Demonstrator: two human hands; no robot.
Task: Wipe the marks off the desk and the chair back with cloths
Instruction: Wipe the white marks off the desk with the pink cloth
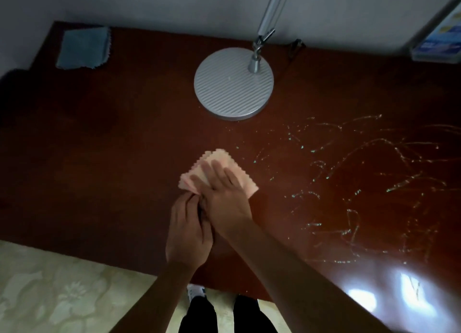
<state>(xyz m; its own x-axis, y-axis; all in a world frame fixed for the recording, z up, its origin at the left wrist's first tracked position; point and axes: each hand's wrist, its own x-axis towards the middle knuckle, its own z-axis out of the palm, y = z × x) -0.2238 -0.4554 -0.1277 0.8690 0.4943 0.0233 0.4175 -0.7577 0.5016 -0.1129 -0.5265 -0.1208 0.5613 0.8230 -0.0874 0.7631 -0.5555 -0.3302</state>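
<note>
Head view, looking down. My right hand (222,193) lies flat, fingers straight, pressing on the pink cloth (219,169); most of the cloth shows beyond and to either side of the fingertips, folded in layers with a zigzag edge. My left hand (188,228) sits just nearer to me, touching the right hand at the thumb side; its fingers curl toward the near-left corner of the cloth and appear to pinch it, though the dim light leaves the grip uncertain. Both hands and the cloth rest on the dark red-brown worktop (99,158), near its middle. To the right of the cloth, well apart from the hands, pale scribbled marks (361,183) spread across the worktop surface. Beyond the cloth stands the round grey ribbed lamp base (232,85), its metal arm rising toward the wall. At the far left corner of the worktop lies a blue cloth (83,48), flat and well apart from everything else. Below the near edge I see patterned pale floor (50,295) and dark trouser legs.
</note>
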